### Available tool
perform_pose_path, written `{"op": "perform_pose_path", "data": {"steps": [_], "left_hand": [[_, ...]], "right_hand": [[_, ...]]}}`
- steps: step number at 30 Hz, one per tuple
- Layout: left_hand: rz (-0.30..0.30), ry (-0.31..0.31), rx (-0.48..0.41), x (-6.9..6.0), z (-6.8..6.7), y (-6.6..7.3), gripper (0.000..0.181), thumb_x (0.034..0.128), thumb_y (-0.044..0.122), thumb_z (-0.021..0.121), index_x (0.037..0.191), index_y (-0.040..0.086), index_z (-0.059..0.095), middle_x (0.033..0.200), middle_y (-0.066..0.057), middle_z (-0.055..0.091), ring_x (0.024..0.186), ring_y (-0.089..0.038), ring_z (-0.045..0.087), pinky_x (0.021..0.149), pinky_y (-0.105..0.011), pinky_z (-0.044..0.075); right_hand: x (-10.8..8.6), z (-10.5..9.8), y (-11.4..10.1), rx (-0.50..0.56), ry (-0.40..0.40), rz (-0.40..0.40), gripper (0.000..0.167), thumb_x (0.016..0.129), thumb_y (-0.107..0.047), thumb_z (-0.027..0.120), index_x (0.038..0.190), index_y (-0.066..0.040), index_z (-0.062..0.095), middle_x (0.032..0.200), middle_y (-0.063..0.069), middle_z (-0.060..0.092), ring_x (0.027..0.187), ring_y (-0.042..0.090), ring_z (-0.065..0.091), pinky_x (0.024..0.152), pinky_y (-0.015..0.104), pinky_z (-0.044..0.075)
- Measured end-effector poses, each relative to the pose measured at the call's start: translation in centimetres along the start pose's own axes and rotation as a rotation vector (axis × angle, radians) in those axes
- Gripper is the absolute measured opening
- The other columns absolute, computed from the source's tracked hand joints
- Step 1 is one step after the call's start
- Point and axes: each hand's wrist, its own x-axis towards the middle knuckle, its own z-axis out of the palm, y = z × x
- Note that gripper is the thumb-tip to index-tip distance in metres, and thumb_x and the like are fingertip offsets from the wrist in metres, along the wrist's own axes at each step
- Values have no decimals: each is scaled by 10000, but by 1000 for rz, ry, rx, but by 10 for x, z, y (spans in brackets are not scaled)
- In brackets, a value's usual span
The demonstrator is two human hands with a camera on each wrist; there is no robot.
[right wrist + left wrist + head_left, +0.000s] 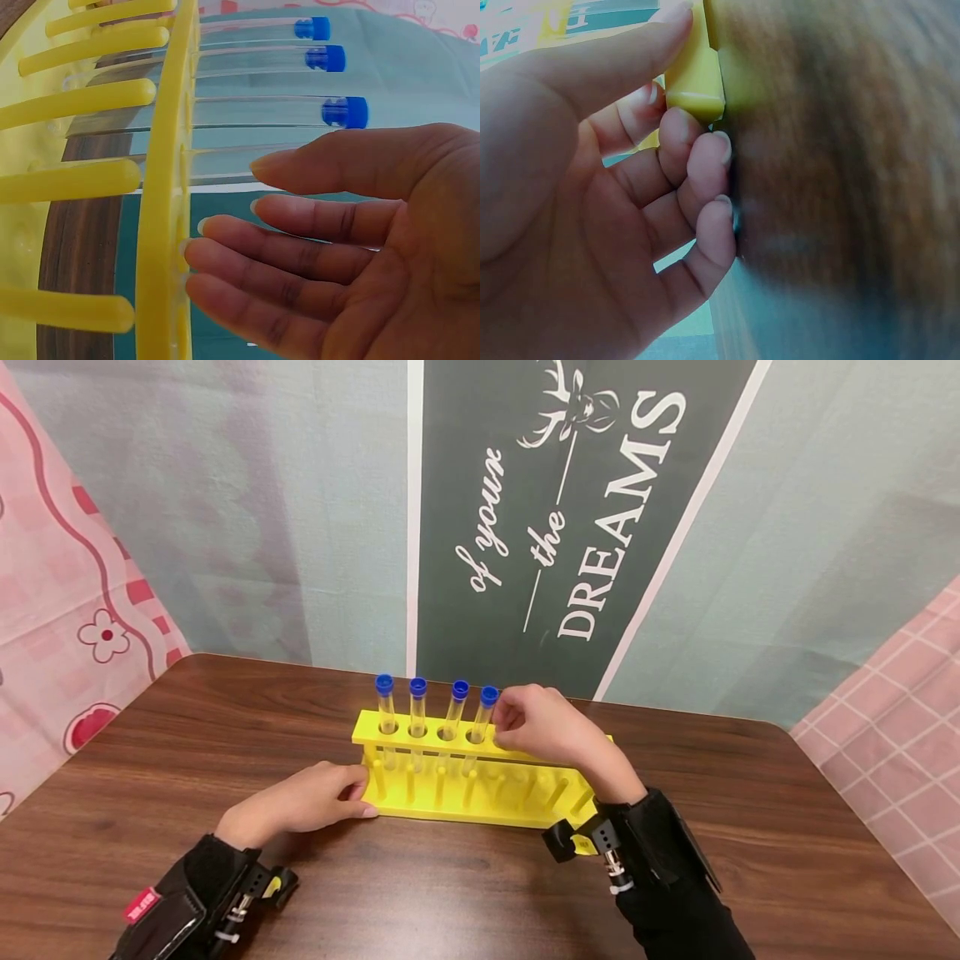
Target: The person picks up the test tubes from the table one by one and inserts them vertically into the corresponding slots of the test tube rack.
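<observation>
A yellow test tube rack (480, 814) holds four clear tubes with blue caps (417, 686) in the holes of its left half. My left hand (307, 797) grips the rack's left end, thumb low at the front; in the left wrist view the yellow end (694, 82) lies between thumb and fingers. My right hand (551, 727) is just right of the fourth tube (482, 720), above the top bar. Seen from the right wrist, the hand (345, 225) has loosely bent, parted fingers, and its thumb covers the cap end of the nearest tube (225, 166).
Upright yellow pegs (558, 793) line the rack's base. The rack stands on a dark brown wooden table (435, 893). A printed cloth (352, 527) hangs behind the table, with pink patterned cloth (52, 568) at the left and a pink grid pattern (892, 752) at the right.
</observation>
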Motion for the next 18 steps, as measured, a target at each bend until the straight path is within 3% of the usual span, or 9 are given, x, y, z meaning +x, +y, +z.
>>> {"op": "perform_pose_path", "data": {"steps": [18], "left_hand": [[-2, 2, 8, -1, 1, 0, 349, 828, 364, 651, 690, 139, 422, 581, 70, 311, 515, -58, 306, 494, -215, 253]], "right_hand": [[-30, -3, 7, 11, 37, -23, 100, 809, -100, 677, 848, -60, 594, 776, -3, 589, 728, 134, 545, 663, 286, 446]]}}
